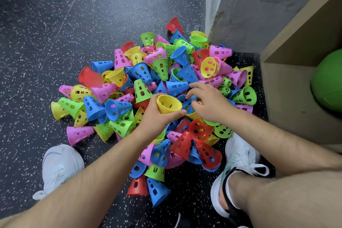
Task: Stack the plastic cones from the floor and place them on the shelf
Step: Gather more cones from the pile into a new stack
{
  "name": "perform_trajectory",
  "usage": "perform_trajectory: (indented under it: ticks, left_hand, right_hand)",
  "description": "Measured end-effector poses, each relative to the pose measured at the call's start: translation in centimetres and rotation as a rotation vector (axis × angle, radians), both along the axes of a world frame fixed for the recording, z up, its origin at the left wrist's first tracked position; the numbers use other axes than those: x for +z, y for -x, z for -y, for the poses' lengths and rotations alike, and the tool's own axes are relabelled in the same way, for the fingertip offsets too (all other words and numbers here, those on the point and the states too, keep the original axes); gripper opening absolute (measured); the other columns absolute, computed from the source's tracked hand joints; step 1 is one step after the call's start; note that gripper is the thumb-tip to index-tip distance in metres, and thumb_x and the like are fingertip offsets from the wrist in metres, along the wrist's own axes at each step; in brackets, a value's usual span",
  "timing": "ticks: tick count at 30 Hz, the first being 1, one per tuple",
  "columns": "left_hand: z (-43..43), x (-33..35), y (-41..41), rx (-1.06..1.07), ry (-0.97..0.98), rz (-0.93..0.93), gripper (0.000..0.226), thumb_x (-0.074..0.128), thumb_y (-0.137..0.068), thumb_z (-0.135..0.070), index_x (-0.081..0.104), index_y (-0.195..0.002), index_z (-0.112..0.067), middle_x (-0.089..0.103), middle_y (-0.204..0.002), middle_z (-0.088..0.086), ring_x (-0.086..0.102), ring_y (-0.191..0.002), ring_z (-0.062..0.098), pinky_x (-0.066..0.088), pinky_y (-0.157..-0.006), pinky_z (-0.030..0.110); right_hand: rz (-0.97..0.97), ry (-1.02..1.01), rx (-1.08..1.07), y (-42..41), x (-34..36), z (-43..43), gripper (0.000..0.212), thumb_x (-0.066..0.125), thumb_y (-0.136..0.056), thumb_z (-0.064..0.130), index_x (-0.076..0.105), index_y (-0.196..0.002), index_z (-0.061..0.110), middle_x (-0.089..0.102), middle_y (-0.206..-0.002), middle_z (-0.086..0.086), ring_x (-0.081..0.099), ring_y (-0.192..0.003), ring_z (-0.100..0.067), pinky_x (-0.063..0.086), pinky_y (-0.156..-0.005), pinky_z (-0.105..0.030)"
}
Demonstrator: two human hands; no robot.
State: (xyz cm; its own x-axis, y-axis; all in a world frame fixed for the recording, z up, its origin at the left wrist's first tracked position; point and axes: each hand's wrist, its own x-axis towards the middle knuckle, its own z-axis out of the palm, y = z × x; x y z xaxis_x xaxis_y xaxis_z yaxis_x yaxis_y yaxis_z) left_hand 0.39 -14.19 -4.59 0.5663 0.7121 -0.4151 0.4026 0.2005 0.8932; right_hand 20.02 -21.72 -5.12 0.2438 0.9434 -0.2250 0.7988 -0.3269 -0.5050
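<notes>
Our left hand (155, 116) wraps its fingers (175, 113) round a yellow cone (169, 103), mouth up. Our right hand (209, 103) curls its fingers (196, 85) over a blue cone (185, 104) just beside it, and we cannot tell whether they grip. Beyond the fingers the heap of cones (140, 72) spreads over the floor (55, 24), and the wooden shelf (288, 89) stands well to their right.

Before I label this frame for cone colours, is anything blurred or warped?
Head view: the leftmost red cone is smeared, the right hand slightly soft; the wall corner leans from the wide lens; light even, no glare.
</notes>
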Motion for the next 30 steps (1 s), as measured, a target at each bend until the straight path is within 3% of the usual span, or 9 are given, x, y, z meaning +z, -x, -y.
perform_trajectory:
  ticks: [3, 7, 13, 17, 24, 26, 28, 30]
  left_hand:
    - [0.0, -0.5, 0.2, -0.002, 0.005, -0.017, 0.072, 0.091, -0.074, -0.037, 0.048, -0.129, -0.025, 0.065, -0.114, -0.001, 0.064, -0.097, 0.008, 0.046, -0.075, 0.016]
    - [-0.3, -1.2, 0.6, 0.003, 0.003, -0.013, 0.074, 0.092, -0.071, -0.041, 0.049, -0.129, -0.027, 0.067, -0.113, -0.001, 0.066, -0.100, 0.010, 0.047, -0.079, 0.021]
    - [-0.8, -1.6, 0.9, 0.015, 0.019, -0.009, 0.076, 0.093, -0.069, -0.042, 0.048, -0.130, -0.030, 0.068, -0.115, -0.004, 0.066, -0.106, 0.009, 0.049, -0.087, 0.024]
    - [-1.0, -1.6, 0.9, -0.001, 0.005, -0.033, 0.077, 0.093, -0.070, -0.042, 0.047, -0.131, -0.030, 0.067, -0.115, -0.006, 0.065, -0.106, 0.008, 0.050, -0.088, 0.025]
    - [-0.9, -1.6, 0.2, -0.009, -0.054, -0.038, 0.078, 0.095, -0.067, -0.048, 0.051, -0.129, -0.028, 0.067, -0.118, -0.003, 0.067, -0.105, 0.013, 0.053, -0.089, 0.029]
    - [-0.9, -1.3, -0.1, 0.015, -0.052, -0.014, 0.067, 0.094, -0.071, -0.037, 0.053, -0.124, -0.027, 0.068, -0.112, -0.001, 0.070, -0.100, 0.013, 0.058, -0.084, 0.030]
    - [-1.0, -1.1, -0.3, 0.053, -0.027, 0.030, 0.055, 0.090, -0.077, -0.015, 0.055, -0.118, -0.023, 0.069, -0.103, -0.001, 0.071, -0.088, 0.008, 0.057, -0.072, 0.020]
    - [-1.2, -1.1, -0.4, 0.079, -0.028, 0.042, 0.056, 0.090, -0.077, -0.013, 0.055, -0.120, -0.017, 0.068, -0.103, 0.000, 0.069, -0.083, 0.004, 0.054, -0.067, 0.015]
  right_hand:
    - [0.093, 0.150, 0.085, 0.0, -0.6, -0.3, 0.038, 0.047, -0.097, 0.024, 0.059, -0.133, 0.030, 0.033, -0.158, 0.007, 0.027, -0.144, -0.023, 0.023, -0.117, -0.050]
    - [0.143, 0.120, 0.130, 0.4, -0.5, -0.6, 0.049, 0.048, -0.099, 0.030, 0.046, -0.147, 0.021, 0.038, -0.156, 0.004, 0.031, -0.141, -0.022, 0.027, -0.116, -0.045]
    - [0.015, -0.054, -0.090, 0.1, 0.9, -0.9, 0.078, 0.072, -0.081, 0.061, 0.051, -0.138, 0.013, 0.051, -0.134, 0.000, 0.046, -0.127, -0.016, 0.038, -0.106, -0.031]
    - [-0.132, -0.197, -0.269, 0.6, 1.9, -0.7, 0.064, 0.066, -0.086, 0.061, 0.053, -0.132, 0.018, 0.053, -0.129, 0.006, 0.049, -0.119, -0.009, 0.040, -0.095, -0.026]
    - [-0.255, -0.179, -0.183, 1.9, 1.9, -1.1, 0.070, 0.050, -0.092, 0.067, 0.046, -0.146, 0.022, 0.051, -0.145, 0.005, 0.044, -0.135, -0.009, 0.039, -0.111, -0.035]
    - [-0.229, -0.138, -0.110, 2.6, 1.7, -1.5, 0.070, 0.050, -0.091, 0.069, 0.047, -0.146, 0.025, 0.051, -0.145, 0.007, 0.040, -0.136, -0.008, 0.036, -0.113, -0.037]
    - [-0.206, -0.078, -0.035, 3.0, 1.6, -1.9, 0.070, 0.049, -0.090, 0.071, 0.049, -0.145, 0.028, 0.052, -0.142, 0.010, 0.037, -0.134, -0.007, 0.034, -0.112, -0.035]
    - [-0.238, -0.044, -0.012, 3.0, 1.3, -2.4, 0.074, 0.042, -0.088, 0.076, 0.049, -0.145, 0.028, 0.053, -0.137, 0.012, 0.037, -0.132, -0.007, 0.033, -0.110, -0.034]
